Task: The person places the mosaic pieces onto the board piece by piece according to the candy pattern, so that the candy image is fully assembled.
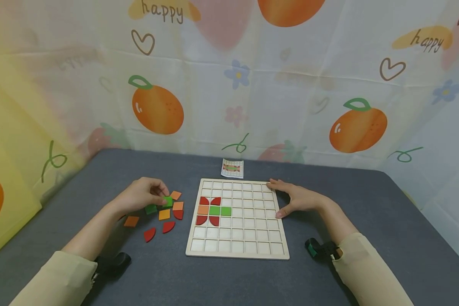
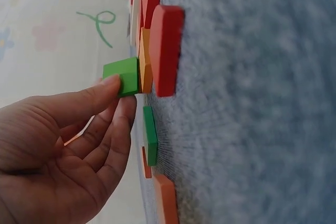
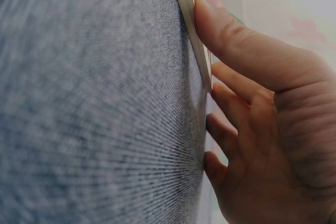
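My left hand (image 1: 144, 192) pinches a green square tile (image 2: 122, 75) between thumb and fingers, raised over loose tiles left of the board. Another green tile (image 2: 150, 136) lies just under that hand. The wooden grid board (image 1: 238, 250) lies flat in the middle of the table. On its left side sit red quarter-circles (image 1: 201, 220), an orange square (image 1: 203, 210) and two green squares (image 1: 226, 211) in a row. My right hand (image 1: 300, 197) rests at the board's right edge, thumb on the rim and fingers spread toward the upper right corner.
Loose red quarter-circles (image 1: 150, 234), a yellow-orange square (image 1: 164, 214) and orange squares (image 1: 131, 221) are scattered left of the board. A small printed pattern card (image 1: 232, 168) lies behind the board. A fruit-patterned cloth (image 1: 275, 97) hangs beyond the dark table (image 1: 157, 276).
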Demonstrator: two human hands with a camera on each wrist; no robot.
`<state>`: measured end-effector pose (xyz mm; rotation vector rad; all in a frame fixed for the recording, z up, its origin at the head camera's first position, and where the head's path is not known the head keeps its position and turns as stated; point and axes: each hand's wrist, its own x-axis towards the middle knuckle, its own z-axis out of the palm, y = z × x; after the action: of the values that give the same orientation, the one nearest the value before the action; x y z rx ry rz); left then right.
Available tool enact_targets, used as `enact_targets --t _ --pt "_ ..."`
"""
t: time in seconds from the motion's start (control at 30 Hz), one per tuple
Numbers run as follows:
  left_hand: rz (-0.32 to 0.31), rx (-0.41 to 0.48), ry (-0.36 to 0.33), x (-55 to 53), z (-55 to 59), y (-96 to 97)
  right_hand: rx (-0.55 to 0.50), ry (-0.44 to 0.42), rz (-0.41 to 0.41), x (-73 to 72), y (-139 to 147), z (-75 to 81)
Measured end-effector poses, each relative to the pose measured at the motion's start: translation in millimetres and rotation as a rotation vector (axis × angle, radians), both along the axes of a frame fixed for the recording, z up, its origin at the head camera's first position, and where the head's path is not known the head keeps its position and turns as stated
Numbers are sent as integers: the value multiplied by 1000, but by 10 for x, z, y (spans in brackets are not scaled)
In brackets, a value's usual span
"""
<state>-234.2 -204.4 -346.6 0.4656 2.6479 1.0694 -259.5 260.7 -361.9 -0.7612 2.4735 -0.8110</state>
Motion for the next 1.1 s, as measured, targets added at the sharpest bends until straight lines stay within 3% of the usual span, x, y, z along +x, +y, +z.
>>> enact_targets --t 0.4,0.77,1.1 --pt "1 8 87 37 74 188 0 1 -1 -2 -10 4" --pt "8 51 136 85 12 539 -2 2 -1 -1 -18 5" --pt "-52 107 91 153 -28 918 -7 8 7 -14 -6 -14"
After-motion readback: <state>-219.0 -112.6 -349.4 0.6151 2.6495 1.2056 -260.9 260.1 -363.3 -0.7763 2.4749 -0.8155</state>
